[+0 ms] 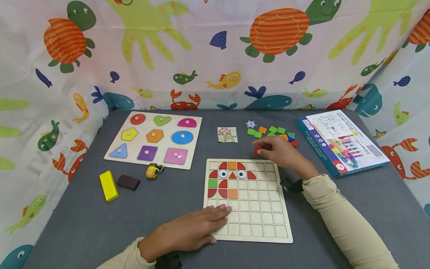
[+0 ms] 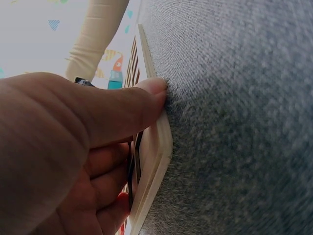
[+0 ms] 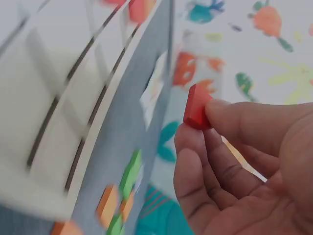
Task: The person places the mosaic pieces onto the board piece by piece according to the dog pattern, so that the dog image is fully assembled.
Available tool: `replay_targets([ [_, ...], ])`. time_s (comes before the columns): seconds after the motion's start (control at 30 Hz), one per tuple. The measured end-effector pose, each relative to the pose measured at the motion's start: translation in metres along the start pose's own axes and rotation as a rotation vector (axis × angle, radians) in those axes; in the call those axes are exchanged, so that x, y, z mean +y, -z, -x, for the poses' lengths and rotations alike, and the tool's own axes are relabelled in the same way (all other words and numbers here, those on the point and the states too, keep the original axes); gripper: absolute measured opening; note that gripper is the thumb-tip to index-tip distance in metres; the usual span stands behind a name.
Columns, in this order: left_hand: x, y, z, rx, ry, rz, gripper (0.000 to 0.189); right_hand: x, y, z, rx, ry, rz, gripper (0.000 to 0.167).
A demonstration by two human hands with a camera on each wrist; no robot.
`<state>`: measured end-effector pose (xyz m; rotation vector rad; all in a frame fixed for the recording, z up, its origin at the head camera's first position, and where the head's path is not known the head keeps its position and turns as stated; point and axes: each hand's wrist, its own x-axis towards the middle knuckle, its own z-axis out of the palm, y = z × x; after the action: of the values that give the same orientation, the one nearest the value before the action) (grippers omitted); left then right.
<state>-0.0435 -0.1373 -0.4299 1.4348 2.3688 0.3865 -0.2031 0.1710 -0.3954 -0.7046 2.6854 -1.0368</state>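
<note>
At the left of the bench, the shape puzzle has all its places filled, so nothing seems left to do there. Below it lie a yellow block, a dark block and a small toy, none being handled.

The person's left grip is released: the fingers lie extended over the lower left of the grid board, the thumb touching its near edge, which appears to steady it.

The board rests on the bench between the arms and looks only partly filled. Its top row carries two red pieces with an orange square between them; the second has five places taken, two of them by eyes; the third shows a green square and a red piece; the fourth, two red pieces and another orange square. The right-hand columns and the lower rows in sight are bare; cells under the left grip are hidden.

Beyond the board lies a card, its print too small to read.

The right grip pinches a red tile between thumb and fingertips, just past the board's far edge and not yet placed. Loose tiles beside it remain unused. Farther right lies a box.
</note>
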Motion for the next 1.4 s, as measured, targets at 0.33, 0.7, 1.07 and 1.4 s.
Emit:
replay_targets([
  [0.33,0.001,0.0,0.0,-0.002,0.0,-0.002,0.06,-0.02,-0.041,0.014,-0.163,0.074,-0.063,0.016],
  [0.7,0.003,0.004,0.0,-0.008,0.005,-0.019,0.058,-0.031,-0.063,0.019,-0.176,0.079,-0.049,0.013],
  [1.07,0.004,0.004,0.0,0.003,0.007,-0.02,0.06,-0.035,-0.05,0.025,-0.096,0.032,0.05,0.014],
  [1.4,0.006,0.003,0.001,0.016,-0.006,-0.051,0.059,0.037,0.005,0.018,0.086,-0.209,0.108,0.024],
])
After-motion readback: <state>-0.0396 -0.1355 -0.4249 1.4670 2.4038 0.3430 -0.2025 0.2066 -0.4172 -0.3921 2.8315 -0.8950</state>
